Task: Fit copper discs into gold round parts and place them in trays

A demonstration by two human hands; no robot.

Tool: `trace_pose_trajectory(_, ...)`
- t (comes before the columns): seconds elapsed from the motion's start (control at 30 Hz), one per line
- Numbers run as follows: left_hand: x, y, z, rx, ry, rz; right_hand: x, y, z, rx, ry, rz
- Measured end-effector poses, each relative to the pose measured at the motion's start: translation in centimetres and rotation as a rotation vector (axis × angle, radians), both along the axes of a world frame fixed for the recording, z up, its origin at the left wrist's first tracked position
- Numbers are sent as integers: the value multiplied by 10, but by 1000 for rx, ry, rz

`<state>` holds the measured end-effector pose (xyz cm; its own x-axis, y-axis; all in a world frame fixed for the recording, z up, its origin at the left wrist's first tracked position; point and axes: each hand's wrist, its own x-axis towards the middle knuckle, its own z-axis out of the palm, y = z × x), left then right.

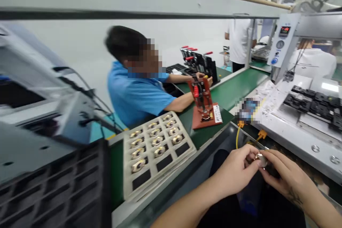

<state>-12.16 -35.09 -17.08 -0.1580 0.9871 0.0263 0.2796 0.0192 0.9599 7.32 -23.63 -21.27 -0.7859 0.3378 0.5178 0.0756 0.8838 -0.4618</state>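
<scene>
Low on the right, my left hand (239, 169) and my right hand (284, 172) meet over my lap. Between their fingertips is a small round shiny metal watch case (262, 161). The thumb and fingers of my left hand pinch its near-left edge, while those of my right hand close on its other side. Fingers cover part of it. To the left of my hands, a beige tray (152, 169) bears several gold-coloured watch cases (159, 151) in rows of pockets, and a few pockets in its front row show only their dark bottoms.
Behind the tray stands a red clamp fixture (204, 114) on the green belt (235, 87). A co-worker in a blue shirt (139, 94) sits across. A white machine (301, 124) with black fixtures is at right. A black compartment tray (53, 188) fills the lower left.
</scene>
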Motion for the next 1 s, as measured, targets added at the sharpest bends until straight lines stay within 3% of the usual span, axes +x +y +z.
trace_pose_trajectory(0.07, -29, 4, 27, 107, 192, 54, -16, 8, 5, -9, 58, -7)
trace_pose_trajectory(0.17, -94, 19, 69, 408, 458, 215, -35, 14, 18, -74, 120, -56)
trace_pose_trajectory(0.23, -138, 29, 85, 551, 606, 231, -42, 15, 24, -123, 131, -64)
trace_pose_trajectory(0.33, -184, 41, 89, 531, 692, 157, -50, 14, 25, -187, 128, -39)
trace_pose_trajectory(0.43, -199, 53, 91, 541, 682, 188, -69, 18, 21, -244, 135, -44)
trace_pose_trajectory(0.53, -212, 72, 115, 585, 617, 338, -109, 28, 18, -288, 164, -40)
trace_pose_trajectory(0.6, -231, 85, 136, 585, 554, 441, -144, 37, 15, -299, 146, -1)
trace_pose_trajectory(0.67, -255, 88, 148, 536, 506, 515, -175, 45, 8, -293, 117, 28)
trace_pose_trajectory(0.7, -267, 85, 146, 492, 493, 542, -188, 48, 3, -288, 97, 40)
trace_pose_trajectory(0.77, -284, 67, 126, 365, 490, 561, -209, 53, -9, -278, 72, 51)
trace_pose_trajectory(0.9, -284, 26, 38, 16, 498, 381, -242, 62, -35, -282, 27, 74)
trace_pose_trajectory(1.0, -271, 22, -24, -181, 472, 225, -272, 70, -50, -290, -17, 85)
